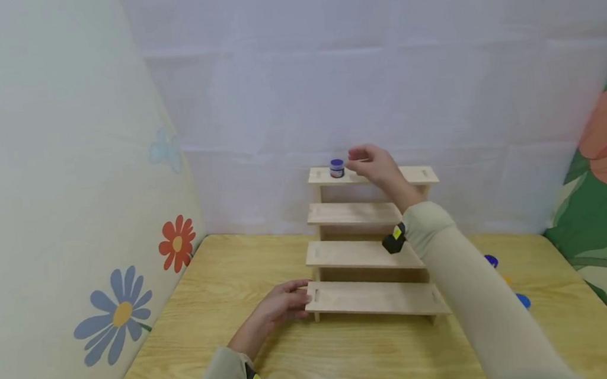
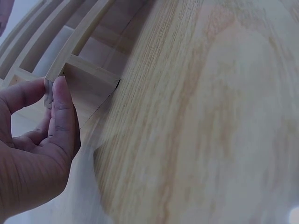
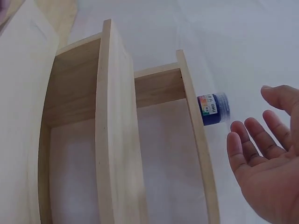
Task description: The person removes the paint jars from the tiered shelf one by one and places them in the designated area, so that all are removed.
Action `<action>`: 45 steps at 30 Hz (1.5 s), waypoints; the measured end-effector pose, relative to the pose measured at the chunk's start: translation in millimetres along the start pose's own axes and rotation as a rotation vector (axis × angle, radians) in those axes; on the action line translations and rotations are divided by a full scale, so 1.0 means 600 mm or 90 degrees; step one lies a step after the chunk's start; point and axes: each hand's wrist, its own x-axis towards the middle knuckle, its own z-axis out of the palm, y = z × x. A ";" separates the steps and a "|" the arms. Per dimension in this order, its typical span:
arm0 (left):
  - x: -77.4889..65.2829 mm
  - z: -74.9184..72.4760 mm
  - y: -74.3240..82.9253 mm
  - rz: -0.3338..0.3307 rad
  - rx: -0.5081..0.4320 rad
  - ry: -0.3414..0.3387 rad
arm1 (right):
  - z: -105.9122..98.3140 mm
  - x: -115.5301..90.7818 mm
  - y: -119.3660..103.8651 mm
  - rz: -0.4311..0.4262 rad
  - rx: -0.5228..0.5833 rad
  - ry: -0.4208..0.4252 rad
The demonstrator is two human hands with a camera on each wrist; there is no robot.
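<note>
A wooden four-step display shelf (image 1: 364, 253) stands on the table. My left hand (image 1: 276, 306) is at the left end of its lowest step; in the left wrist view thumb and fingers pinch the board's end (image 2: 48, 95). On the left part of the top step sits a small jar (image 1: 337, 169), upright, with dark blue contents and a label (image 3: 208, 105). Just right of that jar is my right hand (image 1: 379, 168), fingers loosely bent and holding nothing. The right wrist view shows a gap between its fingertips and the jar.
Beyond my right forearm lie a dark blue round thing (image 1: 491, 260), a brighter blue one (image 1: 523, 300) and a bit of orange (image 1: 506, 279), partly hidden by the sleeve. A white cloth (image 1: 256, 128) hangs behind the shelf; a flower-printed panel (image 1: 126, 251) borders the table's left side.
</note>
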 end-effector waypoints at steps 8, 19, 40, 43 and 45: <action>-0.004 0.008 0.001 -0.002 -0.004 -0.008 | 0.016 0.018 0.016 0.019 0.018 0.031; -0.008 0.014 -0.001 -0.008 -0.003 -0.016 | 0.038 0.036 0.024 0.018 -0.081 0.051; -0.006 0.021 0.005 -0.014 -0.005 -0.015 | 0.031 0.021 0.023 0.006 -0.178 0.062; -0.003 0.020 0.008 -0.017 -0.003 -0.010 | 0.014 0.011 0.020 -0.004 -0.171 0.052; 0.000 0.018 0.007 -0.016 -0.001 -0.007 | 0.004 0.002 0.017 -0.011 -0.168 0.050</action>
